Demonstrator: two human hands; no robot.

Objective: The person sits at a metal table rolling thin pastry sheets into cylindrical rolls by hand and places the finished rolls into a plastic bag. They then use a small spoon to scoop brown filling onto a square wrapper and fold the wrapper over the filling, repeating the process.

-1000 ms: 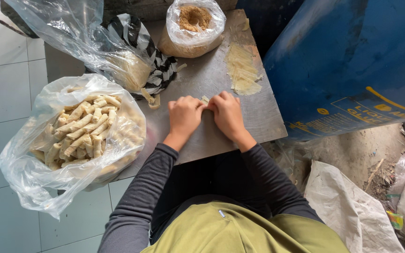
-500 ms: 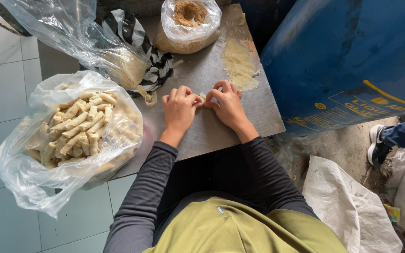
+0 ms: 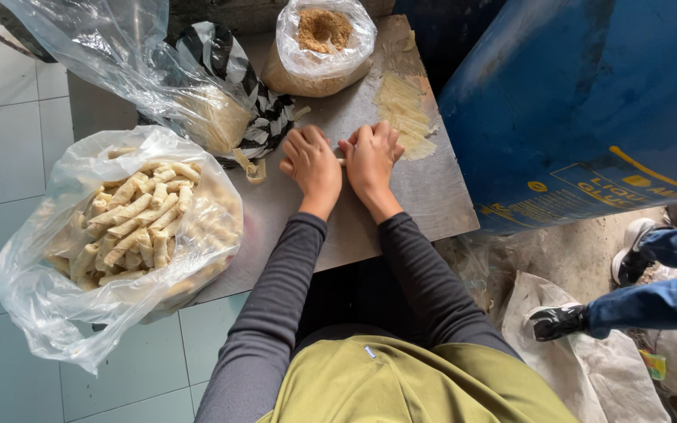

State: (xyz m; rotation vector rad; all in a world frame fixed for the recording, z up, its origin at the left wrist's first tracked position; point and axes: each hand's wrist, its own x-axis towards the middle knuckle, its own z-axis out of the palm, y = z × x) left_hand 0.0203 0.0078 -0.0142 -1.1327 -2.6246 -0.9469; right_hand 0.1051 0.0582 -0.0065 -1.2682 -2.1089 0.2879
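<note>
A big blue drum (image 3: 589, 110) stands hard against the right edge of the grey desk (image 3: 432, 196). On the desk's left side, spilling over its edge, sits a wide clear bag of finished pale rolls (image 3: 131, 227), lying jumbled at every angle. Behind that bag a second clear bag (image 3: 119, 63) drapes over a black-and-white striped cloth (image 3: 264, 110). At the desk's far edge stands a small bag of brown crumbly filling (image 3: 323, 43), and just in front of it a stack of thin pale wrappers (image 3: 401, 113) lies flat.

Mid-desk, the left hand (image 3: 313, 164) and right hand (image 3: 371, 157) lie palm down, pressed side by side with fingers curled. Between them only a sliver of a pale roll (image 3: 340, 160) shows, just near the wrappers, its long axis running left to right across the desk; its ends are hidden under the palms.
</note>
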